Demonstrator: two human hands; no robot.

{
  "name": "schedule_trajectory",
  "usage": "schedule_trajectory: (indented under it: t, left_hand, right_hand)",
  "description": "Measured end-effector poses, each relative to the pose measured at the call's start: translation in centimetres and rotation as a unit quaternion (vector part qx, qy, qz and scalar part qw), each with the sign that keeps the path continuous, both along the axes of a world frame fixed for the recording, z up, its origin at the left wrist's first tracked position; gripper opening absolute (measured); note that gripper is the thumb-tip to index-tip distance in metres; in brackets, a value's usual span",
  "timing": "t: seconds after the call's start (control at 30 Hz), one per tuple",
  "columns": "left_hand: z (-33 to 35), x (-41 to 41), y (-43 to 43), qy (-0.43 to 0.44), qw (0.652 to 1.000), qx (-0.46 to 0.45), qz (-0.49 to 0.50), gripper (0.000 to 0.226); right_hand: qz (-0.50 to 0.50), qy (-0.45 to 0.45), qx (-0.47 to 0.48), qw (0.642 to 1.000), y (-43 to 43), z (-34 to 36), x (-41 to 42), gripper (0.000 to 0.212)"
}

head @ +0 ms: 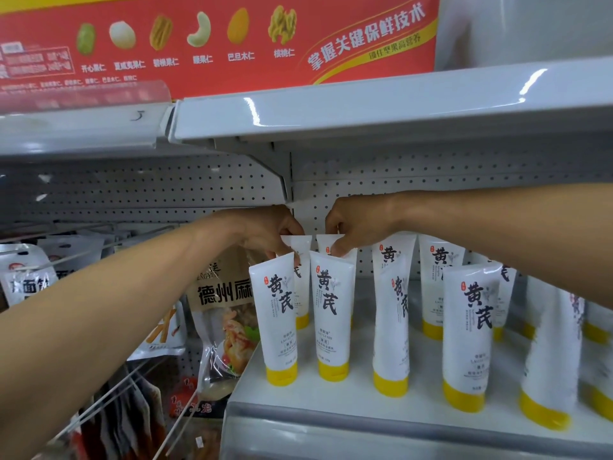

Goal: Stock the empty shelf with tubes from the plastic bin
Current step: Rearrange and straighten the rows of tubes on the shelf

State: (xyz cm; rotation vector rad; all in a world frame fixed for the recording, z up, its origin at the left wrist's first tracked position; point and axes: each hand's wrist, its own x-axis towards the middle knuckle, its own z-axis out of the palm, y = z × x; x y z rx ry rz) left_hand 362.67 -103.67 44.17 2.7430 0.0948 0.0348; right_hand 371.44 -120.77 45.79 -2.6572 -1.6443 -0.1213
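Centre frame: left hand (272, 232) pinches a rear tube (297, 242) by its crimp; right hand (356, 227) pinches the neighbouring tube (326, 243). Both appear cap-down on the shelf (331, 405). Recommend seating them square behind the front tubes (326, 313) before letting go.

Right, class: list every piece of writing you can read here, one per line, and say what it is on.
"掌握关键保鲜技术": red cardboard banner at the top.
"腰果仁", "核桃仁": same banner, as nut captions.
"黄芪": white plastic tubes with yellow caps.
"德州麻", cut off: clear plastic snack bag.
Small print on tubes and banner: too blurred.
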Motion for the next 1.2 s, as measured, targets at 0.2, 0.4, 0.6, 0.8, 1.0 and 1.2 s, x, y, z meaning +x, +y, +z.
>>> schedule_trajectory:
  t: [0.2, 0.4, 0.6, 0.8, 1.0, 1.2]
  left_hand:
    - [0.3, -0.8, 0.3, -0.047, 0.997, 0.054, 0.010, 0.034]
    - [0.4, -4.0, -0.6, -0.250, 0.964, 0.068, 0.062, 0.031]
    - [0.0, -10.1, -4.4, -0.367, 0.922, 0.086, 0.086, 0.027]
    - [-2.1, -14.0, -10.2, -0.477, 0.872, 0.060, 0.096, 0.024]
    - [-5.3, -14.3, -17.1, -0.497, 0.867, 0.008, 0.045, 0.021]
    - [-9.1, -13.0, -22.0, -0.458, 0.880, -0.106, 0.061, 0.022]
  right_hand:
    - [0.011, 0.020, 0.063, 0.998, -0.7, 0.7, -1.0, 0.031]
    - [0.029, -0.007, 0.155, 0.987, -3.0, 1.4, -3.0, 0.027]
    - [0.019, -0.078, 0.241, 0.967, -7.0, 1.6, -6.2, 0.022]
    - [0.045, -0.136, 0.323, 0.935, -13.2, 1.2, -10.2, 0.022]
    - [0.051, -0.142, 0.421, 0.894, -19.8, -0.6, -11.9, 0.018]
    - [0.018, -0.110, 0.481, 0.870, -24.8, -4.7, -11.5, 0.016]
